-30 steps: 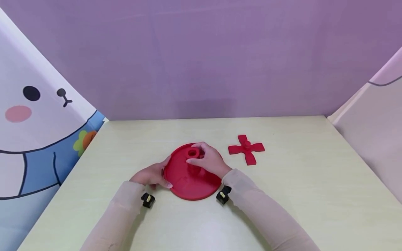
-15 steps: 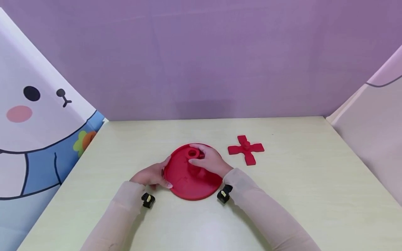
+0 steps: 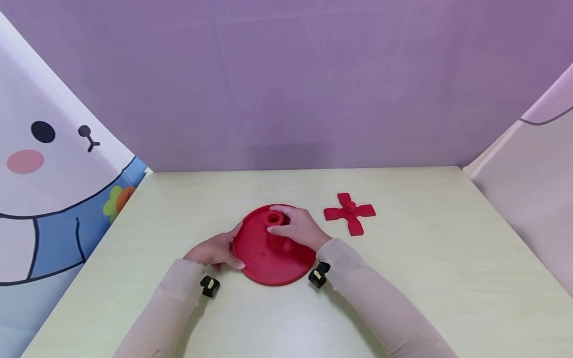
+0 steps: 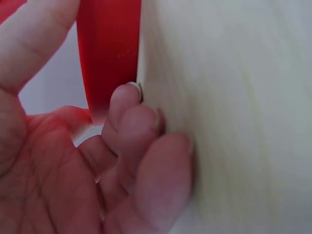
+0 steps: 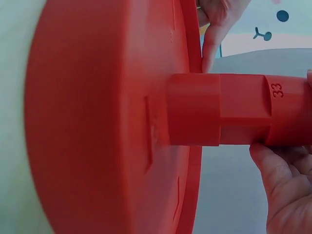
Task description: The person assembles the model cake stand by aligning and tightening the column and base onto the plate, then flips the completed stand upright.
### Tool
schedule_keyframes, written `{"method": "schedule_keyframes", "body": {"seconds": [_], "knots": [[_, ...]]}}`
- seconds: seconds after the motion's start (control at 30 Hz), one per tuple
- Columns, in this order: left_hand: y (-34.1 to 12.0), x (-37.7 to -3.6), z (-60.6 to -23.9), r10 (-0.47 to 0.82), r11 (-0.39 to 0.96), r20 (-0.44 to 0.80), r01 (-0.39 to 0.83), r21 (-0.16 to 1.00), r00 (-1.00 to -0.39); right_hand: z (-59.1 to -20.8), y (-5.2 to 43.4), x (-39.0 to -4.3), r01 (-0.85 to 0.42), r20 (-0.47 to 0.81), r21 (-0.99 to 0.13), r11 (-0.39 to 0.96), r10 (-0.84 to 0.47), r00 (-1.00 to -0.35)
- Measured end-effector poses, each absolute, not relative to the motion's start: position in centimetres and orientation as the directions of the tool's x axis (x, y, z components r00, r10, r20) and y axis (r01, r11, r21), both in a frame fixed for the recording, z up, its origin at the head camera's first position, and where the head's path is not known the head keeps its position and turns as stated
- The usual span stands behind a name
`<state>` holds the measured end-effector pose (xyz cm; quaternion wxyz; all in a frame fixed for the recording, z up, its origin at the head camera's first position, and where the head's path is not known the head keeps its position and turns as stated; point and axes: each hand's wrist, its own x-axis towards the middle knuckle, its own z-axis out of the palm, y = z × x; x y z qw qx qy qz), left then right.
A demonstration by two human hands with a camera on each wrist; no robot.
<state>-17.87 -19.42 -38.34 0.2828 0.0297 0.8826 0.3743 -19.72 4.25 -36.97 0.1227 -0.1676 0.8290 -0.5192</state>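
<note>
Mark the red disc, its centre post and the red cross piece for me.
Disc point(image 3: 264, 261): head view, near face of the plate.
Post point(image 5: 239, 109): right wrist view, side of the tube near the stamped 33.
Cross point(image 3: 349, 213): head view, its middle hub.

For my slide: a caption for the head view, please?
Left hand steadies a red disc while the right hand grips its post.

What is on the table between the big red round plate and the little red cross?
Nothing lies there. In the head view, only bare table shows between the red disc and the red cross piece, apart from the right hand gripping the disc's post.
</note>
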Motion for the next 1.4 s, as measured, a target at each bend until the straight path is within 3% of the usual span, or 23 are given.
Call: {"method": "schedule_keyframes", "body": {"seconds": [0.4,0.77,1.0,1.4], "knots": [[-19.4,-17.8,-38.3,0.269,0.711,-0.479,-0.163,0.684,-0.836,-36.6,4.9,-19.5,-0.15,-0.044,-0.905,0.398,-0.439,-0.897],[-19.5,-17.6,-38.4,0.26,0.72,-0.48,-0.163,0.675,-0.838,-36.8,13.7,-20.6,-0.167,-0.019,-0.848,0.503,-0.344,-0.939],[-19.5,-17.6,-38.3,0.257,0.719,-0.481,-0.167,0.675,-0.838,-37.2,17.8,-20.6,-0.101,-0.061,-0.786,0.61,-0.239,-0.969],[-19.5,-17.6,-38.2,0.26,0.724,-0.474,-0.155,0.673,-0.841,-37.8,22.0,-21.3,0.067,-0.214,-0.739,0.67,-0.139,-0.967]]}}
